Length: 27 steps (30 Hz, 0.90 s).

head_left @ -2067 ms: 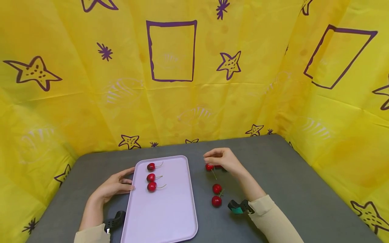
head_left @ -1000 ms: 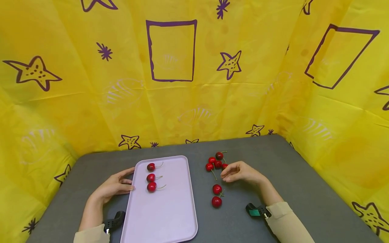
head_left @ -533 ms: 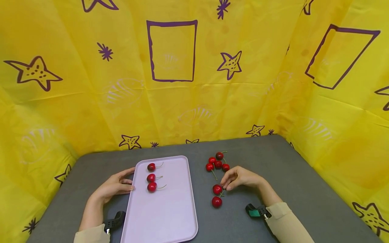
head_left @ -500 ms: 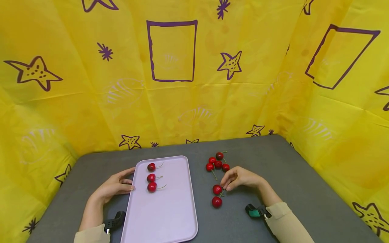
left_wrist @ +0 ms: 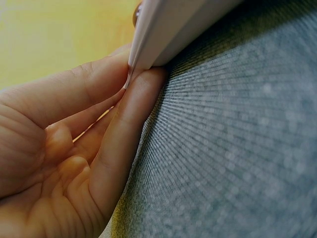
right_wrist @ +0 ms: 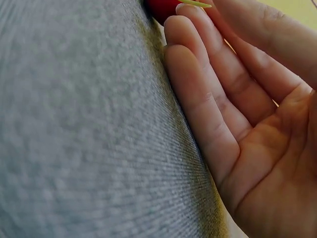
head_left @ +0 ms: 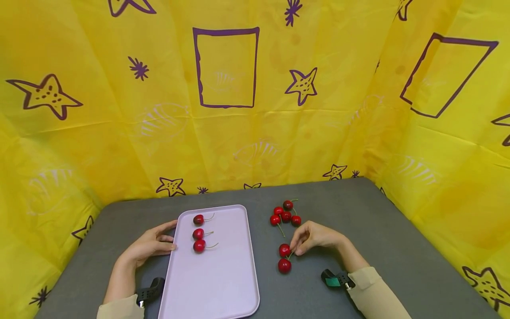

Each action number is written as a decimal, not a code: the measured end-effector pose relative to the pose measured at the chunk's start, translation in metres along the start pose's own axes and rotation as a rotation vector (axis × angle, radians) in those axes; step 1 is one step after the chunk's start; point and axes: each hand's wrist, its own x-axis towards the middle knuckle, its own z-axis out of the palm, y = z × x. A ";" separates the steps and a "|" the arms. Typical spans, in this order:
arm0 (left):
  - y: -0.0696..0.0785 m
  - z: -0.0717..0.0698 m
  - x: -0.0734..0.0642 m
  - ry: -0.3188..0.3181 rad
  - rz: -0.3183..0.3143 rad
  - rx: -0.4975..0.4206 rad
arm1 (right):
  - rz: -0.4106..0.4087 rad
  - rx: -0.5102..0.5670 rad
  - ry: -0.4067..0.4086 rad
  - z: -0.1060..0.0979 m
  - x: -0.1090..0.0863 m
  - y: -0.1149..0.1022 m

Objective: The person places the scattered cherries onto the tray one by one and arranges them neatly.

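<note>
At the left of the lilac tray [head_left: 215,283], my left hand [head_left: 145,244] grips the near-left rim. In the left wrist view the thumb lies against the rim [left_wrist: 148,39] and a finger is under its outer side. Beside the tray, my right hand [head_left: 314,237] has thumb and fingertips together at the thin green stems of two red cherries, the upper cherry [head_left: 284,250] and the lower cherry [head_left: 284,266]. Which cherry's stem lies between the fingertips is hard to tell. The right wrist view shows a cherry [right_wrist: 163,9] and stem at the fingertips.
On the tray lie three cherries in a column: a top one [head_left: 198,219], a middle one [head_left: 198,234] and a lower one [head_left: 199,246]. Several more cherries [head_left: 286,216] cluster beyond my right hand. Grey cloth covers the table [head_left: 398,248]; a yellow patterned curtain [head_left: 318,146] surrounds it.
My right hand has come from above the far cherry cluster down towards me, to the stems of the two nearer cherries. The left hand and tray have stayed put.
</note>
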 end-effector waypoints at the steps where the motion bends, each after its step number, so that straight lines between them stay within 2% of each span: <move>1: 0.000 0.000 0.000 0.000 0.000 -0.002 | 0.000 0.000 -0.003 0.001 0.000 0.000; 10: -0.002 -0.001 0.002 0.000 -0.004 -0.004 | 0.001 -0.016 -0.004 0.002 0.002 -0.001; 22: -0.003 0.000 0.002 -0.002 0.001 -0.013 | 0.059 -0.065 0.045 0.003 0.003 0.000; 27: -0.003 -0.001 0.002 0.001 0.003 -0.009 | 0.056 -0.081 0.054 0.004 0.002 -0.003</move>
